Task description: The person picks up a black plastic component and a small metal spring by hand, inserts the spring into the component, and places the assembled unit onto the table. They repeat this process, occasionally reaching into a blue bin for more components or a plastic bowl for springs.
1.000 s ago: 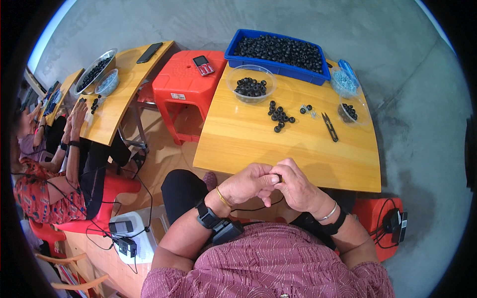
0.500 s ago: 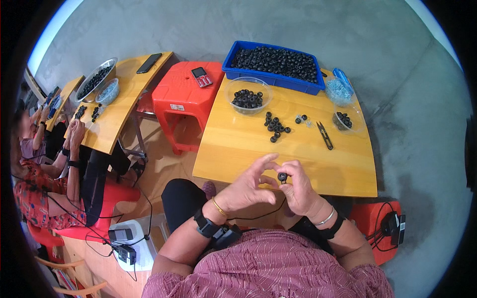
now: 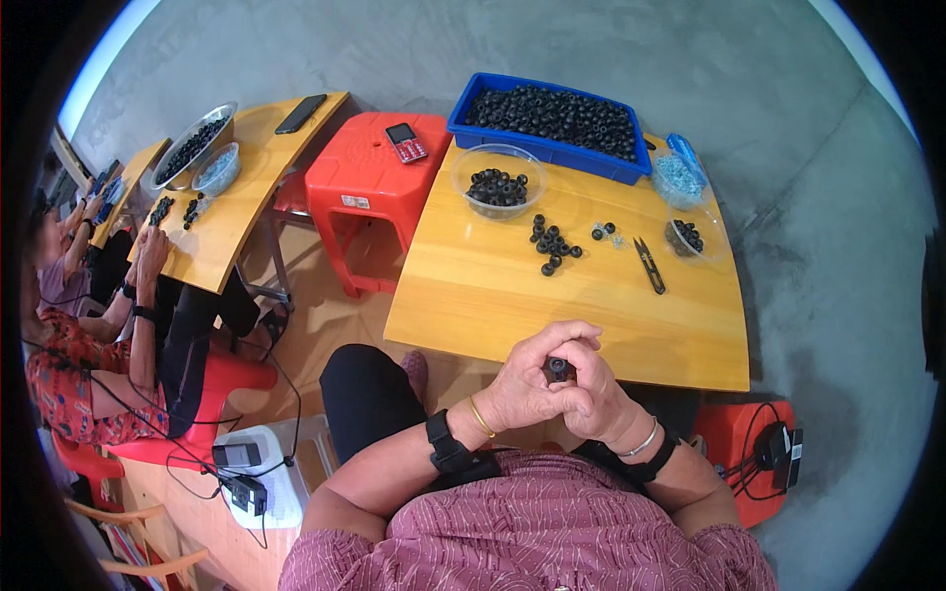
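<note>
My left hand [image 3: 527,379] and my right hand [image 3: 595,392] are pressed together over the near edge of the wooden table [image 3: 493,295]. Both pinch one small black ring part [image 3: 559,368] between the fingertips. Farther out on the table lie a loose cluster of black rings [image 3: 552,243], a clear bowl of rings [image 3: 498,185] and small black snips [image 3: 650,266]. A blue tray [image 3: 552,148] full of black rings stands at the far edge.
A clear bag of pale parts [image 3: 678,177] and a small clear dish [image 3: 692,238] sit at the table's right. A red stool [image 3: 365,177] with a phone [image 3: 405,142] stands to the left. Other people [image 3: 89,325] work at a second wooden table [image 3: 236,207].
My hands were clasped, then parted with the ring showing in the right fingers; now they have closed together again around it. The view has shifted slightly.
</note>
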The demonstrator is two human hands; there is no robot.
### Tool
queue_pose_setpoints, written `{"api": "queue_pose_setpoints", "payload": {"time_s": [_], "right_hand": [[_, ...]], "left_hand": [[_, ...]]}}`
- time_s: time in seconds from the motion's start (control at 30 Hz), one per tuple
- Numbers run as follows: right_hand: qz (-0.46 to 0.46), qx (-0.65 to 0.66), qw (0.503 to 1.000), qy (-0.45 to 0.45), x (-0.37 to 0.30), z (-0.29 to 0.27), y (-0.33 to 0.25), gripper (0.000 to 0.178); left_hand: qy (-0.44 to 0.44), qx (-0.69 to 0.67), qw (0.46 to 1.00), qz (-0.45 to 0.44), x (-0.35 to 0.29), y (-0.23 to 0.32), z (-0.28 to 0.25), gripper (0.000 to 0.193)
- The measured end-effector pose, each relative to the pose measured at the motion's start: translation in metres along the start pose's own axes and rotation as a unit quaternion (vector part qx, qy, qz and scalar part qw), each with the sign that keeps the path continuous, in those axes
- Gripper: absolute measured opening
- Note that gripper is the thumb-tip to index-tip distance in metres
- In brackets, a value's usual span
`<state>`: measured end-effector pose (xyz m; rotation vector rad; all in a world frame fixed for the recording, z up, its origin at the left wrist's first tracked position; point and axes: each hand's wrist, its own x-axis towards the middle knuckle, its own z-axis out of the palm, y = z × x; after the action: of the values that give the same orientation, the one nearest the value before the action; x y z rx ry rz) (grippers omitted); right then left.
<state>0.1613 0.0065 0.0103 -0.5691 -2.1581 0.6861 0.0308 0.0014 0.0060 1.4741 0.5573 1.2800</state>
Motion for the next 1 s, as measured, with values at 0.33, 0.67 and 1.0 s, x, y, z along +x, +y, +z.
{"api": "queue_pose_setpoints", "payload": {"time_s": [0.33, 0.67, 1.0], "right_hand": [[-0.030, 0.011, 0.999, 0.038, -0.002, 0.007, 0.003, 0.029], [0.017, -0.123, 0.989, 0.079, 0.000, -0.006, 0.005, 0.033], [0.012, -0.093, 0.995, 0.038, 0.003, -0.012, 0.004, 0.030]], "left_hand": [[0.006, 0.047, 0.998, 0.028, -0.006, -0.013, -0.005, 0.068], [0.069, -0.095, 0.989, -0.087, -0.005, -0.021, -0.016, 0.058], [-0.032, -0.334, 0.891, -0.306, -0.007, -0.009, -0.025, 0.021]]}}
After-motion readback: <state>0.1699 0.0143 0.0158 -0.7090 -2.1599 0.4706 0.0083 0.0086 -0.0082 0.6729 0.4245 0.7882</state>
